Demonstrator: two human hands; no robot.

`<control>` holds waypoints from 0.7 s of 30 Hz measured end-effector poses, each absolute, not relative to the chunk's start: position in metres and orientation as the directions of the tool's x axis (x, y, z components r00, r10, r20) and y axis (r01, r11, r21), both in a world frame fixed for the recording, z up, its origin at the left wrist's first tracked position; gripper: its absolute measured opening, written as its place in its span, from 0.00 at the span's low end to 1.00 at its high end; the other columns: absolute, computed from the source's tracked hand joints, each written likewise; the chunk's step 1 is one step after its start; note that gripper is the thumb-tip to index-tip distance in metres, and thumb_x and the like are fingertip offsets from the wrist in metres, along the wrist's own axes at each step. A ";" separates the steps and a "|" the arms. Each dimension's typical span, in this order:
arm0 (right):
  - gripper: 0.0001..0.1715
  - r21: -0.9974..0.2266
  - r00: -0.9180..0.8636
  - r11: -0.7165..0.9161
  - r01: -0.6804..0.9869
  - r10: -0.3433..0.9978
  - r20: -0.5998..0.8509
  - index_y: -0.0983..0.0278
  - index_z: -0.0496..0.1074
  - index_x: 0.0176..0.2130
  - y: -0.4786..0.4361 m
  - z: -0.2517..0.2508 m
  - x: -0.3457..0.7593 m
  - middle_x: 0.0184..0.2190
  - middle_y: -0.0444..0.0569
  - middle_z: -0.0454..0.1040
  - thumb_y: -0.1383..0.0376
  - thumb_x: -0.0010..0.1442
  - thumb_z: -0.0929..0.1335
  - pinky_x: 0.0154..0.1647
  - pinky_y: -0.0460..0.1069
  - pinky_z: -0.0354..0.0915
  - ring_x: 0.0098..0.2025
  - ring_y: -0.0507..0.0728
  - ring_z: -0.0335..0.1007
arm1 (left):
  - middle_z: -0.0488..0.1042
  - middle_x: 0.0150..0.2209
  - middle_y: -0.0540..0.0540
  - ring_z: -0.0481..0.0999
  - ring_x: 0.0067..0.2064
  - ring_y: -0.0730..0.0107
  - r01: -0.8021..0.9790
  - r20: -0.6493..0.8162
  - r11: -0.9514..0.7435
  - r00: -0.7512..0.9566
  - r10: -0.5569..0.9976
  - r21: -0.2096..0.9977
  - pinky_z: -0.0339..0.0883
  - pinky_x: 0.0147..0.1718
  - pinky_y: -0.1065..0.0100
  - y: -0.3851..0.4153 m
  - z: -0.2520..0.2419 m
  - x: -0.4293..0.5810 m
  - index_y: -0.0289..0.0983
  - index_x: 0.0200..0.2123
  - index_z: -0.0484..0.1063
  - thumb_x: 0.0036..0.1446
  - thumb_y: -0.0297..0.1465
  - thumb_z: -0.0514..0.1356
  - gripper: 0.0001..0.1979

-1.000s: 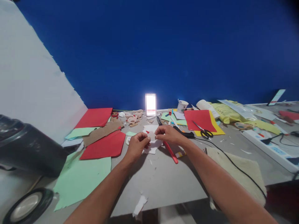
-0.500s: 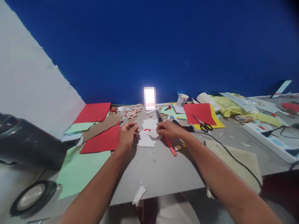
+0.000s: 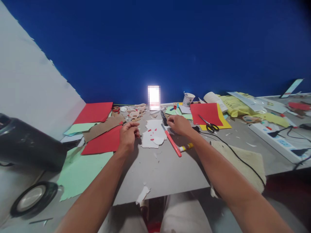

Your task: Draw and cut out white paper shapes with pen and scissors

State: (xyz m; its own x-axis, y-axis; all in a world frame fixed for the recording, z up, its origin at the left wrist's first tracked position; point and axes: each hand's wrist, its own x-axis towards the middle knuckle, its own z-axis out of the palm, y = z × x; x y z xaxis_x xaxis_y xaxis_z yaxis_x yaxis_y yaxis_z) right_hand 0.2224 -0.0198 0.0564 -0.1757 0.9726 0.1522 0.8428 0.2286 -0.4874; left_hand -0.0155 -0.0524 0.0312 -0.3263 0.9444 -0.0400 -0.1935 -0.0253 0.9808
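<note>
My left hand (image 3: pixel 129 134) hovers left of a torn white paper sheet (image 3: pixel 148 142), its fingers loosely bent and apart, with nothing visible in them. Several small red paper scraps (image 3: pixel 152 139) lie on that sheet. A rounded white paper piece (image 3: pixel 159 140) rests over the sheet's lower right. My right hand (image 3: pixel 179 125) is closed, fingers curled, beside a black tapered tool (image 3: pixel 164 118); what it holds is hidden beneath it. Below that hand lie a knife with a long red handle (image 3: pixel 173 142) and a small yellow-and-white tube (image 3: pixel 186 147).
Scissors (image 3: pixel 209 125) lie on red and yellow paper at right, near a black cable (image 3: pixel 233 152) and a white power strip (image 3: pixel 277 142). A cloth (image 3: pixel 235 155) hangs over the front edge. Corrugated cardboard (image 3: pixel 102 128) and green paper (image 3: pixel 85 171) are at left. A paper cup (image 3: pixel 188 99) stands behind.
My right hand has let go of the rounded white paper, which now lies on the sheet, and has moved up and right. My left hand has shifted slightly left. The view has tilted a little.
</note>
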 end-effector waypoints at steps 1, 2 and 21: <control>0.09 -0.480 -0.143 0.201 0.854 0.978 0.155 0.62 0.79 0.36 -0.018 0.059 0.226 0.37 0.54 0.81 0.64 0.63 0.67 0.35 0.50 0.59 0.36 0.59 0.72 | 0.61 0.18 0.58 0.60 0.18 0.79 -0.221 -0.041 -0.033 -0.318 0.947 0.975 0.56 0.18 0.74 -0.053 0.032 -0.014 0.39 0.30 0.71 0.37 0.25 0.57 0.12; 0.10 -0.473 -0.109 0.175 0.863 0.980 0.164 0.63 0.79 0.37 -0.017 0.061 0.230 0.36 0.54 0.81 0.64 0.63 0.67 0.36 0.50 0.59 0.36 0.59 0.72 | 0.58 0.17 0.59 0.57 0.17 0.79 -0.243 -0.041 -0.038 -0.314 0.949 0.969 0.55 0.17 0.74 -0.054 0.033 -0.013 0.39 0.30 0.70 0.36 0.25 0.56 0.13; 0.15 -0.384 0.017 0.092 0.919 0.963 0.270 0.61 0.79 0.39 -0.006 0.057 0.246 0.37 0.53 0.81 0.59 0.64 0.64 0.36 0.49 0.61 0.39 0.61 0.74 | 0.79 0.41 0.38 0.75 0.47 0.52 0.805 0.465 -0.015 -0.328 0.823 0.594 0.66 0.48 0.55 -0.035 0.033 -0.062 0.37 0.41 0.75 0.58 0.26 0.54 0.12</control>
State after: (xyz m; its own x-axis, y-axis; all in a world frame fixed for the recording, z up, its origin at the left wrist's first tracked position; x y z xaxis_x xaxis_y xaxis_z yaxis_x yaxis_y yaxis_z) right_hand 0.2457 -0.0062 0.0574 0.0169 0.9626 0.2702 0.9188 0.0917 -0.3840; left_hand -0.0622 -0.0350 0.0325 -0.3276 0.8225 0.4649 0.8046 -0.0150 0.5936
